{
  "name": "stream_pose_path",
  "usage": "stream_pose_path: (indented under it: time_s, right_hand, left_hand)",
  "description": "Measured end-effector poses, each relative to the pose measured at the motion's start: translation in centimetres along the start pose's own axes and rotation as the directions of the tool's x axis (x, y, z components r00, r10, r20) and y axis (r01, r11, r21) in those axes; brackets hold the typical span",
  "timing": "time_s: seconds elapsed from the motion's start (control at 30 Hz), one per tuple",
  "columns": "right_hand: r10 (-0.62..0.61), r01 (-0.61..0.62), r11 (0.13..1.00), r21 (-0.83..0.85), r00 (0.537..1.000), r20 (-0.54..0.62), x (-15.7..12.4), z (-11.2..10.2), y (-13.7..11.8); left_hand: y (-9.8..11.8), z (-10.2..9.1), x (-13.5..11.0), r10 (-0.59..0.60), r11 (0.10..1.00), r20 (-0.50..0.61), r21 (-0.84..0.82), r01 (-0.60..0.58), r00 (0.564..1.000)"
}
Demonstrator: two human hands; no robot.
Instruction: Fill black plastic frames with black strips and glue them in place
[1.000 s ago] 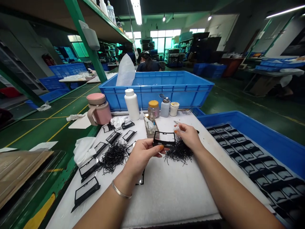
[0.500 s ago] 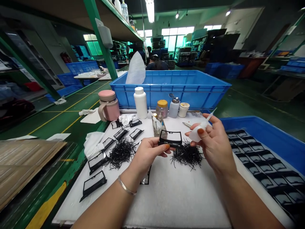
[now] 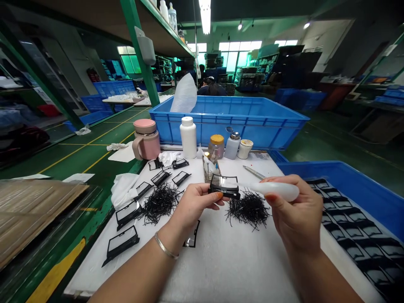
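Frame (image 3: 224, 186), left hand (image 3: 192, 206); bottle (image 3: 280, 190), right hand (image 3: 299, 219); both inside mat (image 3: 233, 265) edges

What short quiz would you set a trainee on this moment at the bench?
1. True or false: the left hand pinches a black frame held up off the white mat.
2. Multiple choice: what does the right hand hold?
A. a screwdriver
B. a white squeeze bottle
C. a paintbrush
3. Short answer: what lies heaped on the mat just below the frame and the bottle's tip?

Key
1. True.
2. B; the bottle lies sideways in the hand, with its tip towards the frame.
3. A pile of thin black strips.
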State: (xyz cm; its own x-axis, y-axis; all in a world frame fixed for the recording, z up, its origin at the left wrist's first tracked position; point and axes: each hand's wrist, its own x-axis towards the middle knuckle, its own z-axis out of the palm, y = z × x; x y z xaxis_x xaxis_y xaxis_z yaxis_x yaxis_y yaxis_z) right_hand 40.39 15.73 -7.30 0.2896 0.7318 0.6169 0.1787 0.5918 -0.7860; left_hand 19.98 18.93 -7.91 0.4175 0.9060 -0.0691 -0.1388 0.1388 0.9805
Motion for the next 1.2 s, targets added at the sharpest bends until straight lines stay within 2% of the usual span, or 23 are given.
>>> stream_pose_path:
  time_s: [0.1, 0.17, 0.3, 0.83, 1.2]
  right_hand:
    - [-0.098, 0.099, 0.995, -0.024, 0.993, 0.064, -0.6, 0.7, -0.2]
    - [-0.166, 0.175, 0.979, -0.104, 0.982, 0.093, -0.8, 1.0, -0.5]
    - [-0.238, 0.257, 0.952, -0.167, 0.963, 0.129, -1.0, 1.2, -0.9]
    - [-0.267, 0.301, 0.931, -0.205, 0.947, 0.178, -1.1, 1.3, -0.8]
    - [-0.263, 0.292, 0.931, -0.218, 0.952, 0.156, -1.2, 1.5, -0.7]
  left_hand:
    - [0.0, 0.0, 0.0, 0.0, 1.0, 0.008, 0.003, 0.0, 1.0]
    - [0.0, 0.0, 0.1, -0.002, 1.0, 0.012, 0.003, 0.002, 1.0]
    - [0.1, 0.0, 0.1, -0.003, 1.0, 0.015, -0.002, 0.003, 1.0]
    - [-0.2, -0.1, 0.0, 0.004, 1.0, 0.04, -0.03, -0.003, 0.999]
    - [-0.2, -0.1, 0.0, 0.015, 1.0, 0.042, -0.024, -0.014, 0.999]
